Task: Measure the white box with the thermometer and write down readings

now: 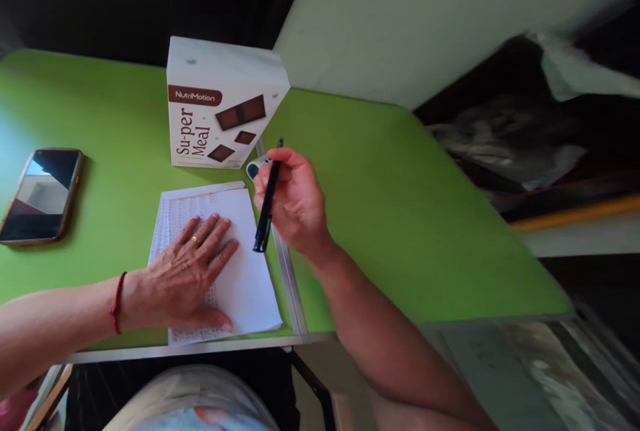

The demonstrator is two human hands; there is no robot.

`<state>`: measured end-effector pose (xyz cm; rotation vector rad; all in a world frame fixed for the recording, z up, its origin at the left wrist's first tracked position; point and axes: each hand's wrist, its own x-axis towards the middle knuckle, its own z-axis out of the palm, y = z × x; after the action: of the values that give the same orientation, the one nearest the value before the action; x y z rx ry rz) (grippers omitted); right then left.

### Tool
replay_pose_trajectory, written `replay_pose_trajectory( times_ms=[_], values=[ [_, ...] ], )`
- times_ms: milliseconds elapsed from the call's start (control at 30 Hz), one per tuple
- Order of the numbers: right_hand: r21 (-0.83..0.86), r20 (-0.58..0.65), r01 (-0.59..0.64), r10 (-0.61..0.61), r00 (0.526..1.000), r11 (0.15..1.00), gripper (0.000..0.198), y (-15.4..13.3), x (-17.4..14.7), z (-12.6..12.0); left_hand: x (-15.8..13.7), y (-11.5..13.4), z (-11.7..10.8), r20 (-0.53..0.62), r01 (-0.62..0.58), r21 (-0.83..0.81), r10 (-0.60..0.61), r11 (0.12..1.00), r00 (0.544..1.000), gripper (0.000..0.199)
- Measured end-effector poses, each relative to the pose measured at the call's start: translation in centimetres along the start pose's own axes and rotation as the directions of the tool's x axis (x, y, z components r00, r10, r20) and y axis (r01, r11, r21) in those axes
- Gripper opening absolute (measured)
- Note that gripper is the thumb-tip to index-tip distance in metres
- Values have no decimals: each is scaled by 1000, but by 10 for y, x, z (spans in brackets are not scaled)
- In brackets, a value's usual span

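Observation:
My left hand [193, 274] lies flat on a white paper pad [247, 277], fingers stretched out, with a gold ring and a red cord at the wrist. Rows of small handwriting show on the pad's left part, partly under the hand; its right part is blank. Above the pad's right edge, my right hand [295, 201] grips a black pen [269, 201], held tilted between thumb and fingers. Just behind the right hand, a small white and blue object [254, 168] is partly hidden, so I cannot tell its kind.
A white NutriMotion box [210, 131] stands upright behind the pad. To the left lies a smartphone [43, 194], screen up. The green folding table [385, 217] has a metal seam right of the pad. A pale wall rises behind, and a dark shelf [500, 144] holds bags at right.

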<state>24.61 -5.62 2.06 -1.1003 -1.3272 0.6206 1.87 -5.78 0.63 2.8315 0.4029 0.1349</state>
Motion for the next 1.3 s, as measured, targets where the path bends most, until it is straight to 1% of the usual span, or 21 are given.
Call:
replay_pose_trajectory(
  times_ms=[67,133,233,300,367,433,567,700,767,900,1133,1300],
  values=[
    [31,-77,11,-8,997,999,36,4,-1,6,1,-4,2,3,8,-9,-8,1000,1000,113],
    [59,-100,-15,21,995,998,33,7,-2,12,3,-7,1,1,1,-21,-1,1000,1000,113],
    [29,-53,-122,123,991,992,39,10,-6,20,5,-8,0,9,-18,-27,18,999,1000,113],
    [-34,-34,-195,193,981,980,34,12,-9,24,6,-7,1,14,-9,-29,9,1000,1000,113],
    [-93,-20,-231,230,973,969,26,16,-12,28,7,-6,2,17,16,-31,-16,999,1000,114],
    [-136,-24,-227,226,974,964,20,21,-14,30,8,-5,3,23,33,-32,-32,999,999,117],
    [-214,-44,-198,193,980,957,16,26,-15,30,9,-4,3,13,36,-52,-35,998,999,116],
    [-382,2,-148,161,987,912,14,21,-11,27,10,-3,1,14,37,-53,-36,998,999,116],
    [-426,23,-118,141,990,897,16,19,-10,27,11,-2,-1,31,38,-36,-37,999,999,116],
    [-413,40,-66,91,995,909,16,19,-9,27,12,-1,-2,47,41,-22,-40,999,998,118],
    [-445,48,-87,121,991,891,17,20,-9,28,9,-4,5,-13,24,-68,-25,997,1000,116],
    [-451,45,-89,122,992,888,18,22,-9,28,10,-2,4,4,30,-45,-30,999,1000,116]
  ],
)
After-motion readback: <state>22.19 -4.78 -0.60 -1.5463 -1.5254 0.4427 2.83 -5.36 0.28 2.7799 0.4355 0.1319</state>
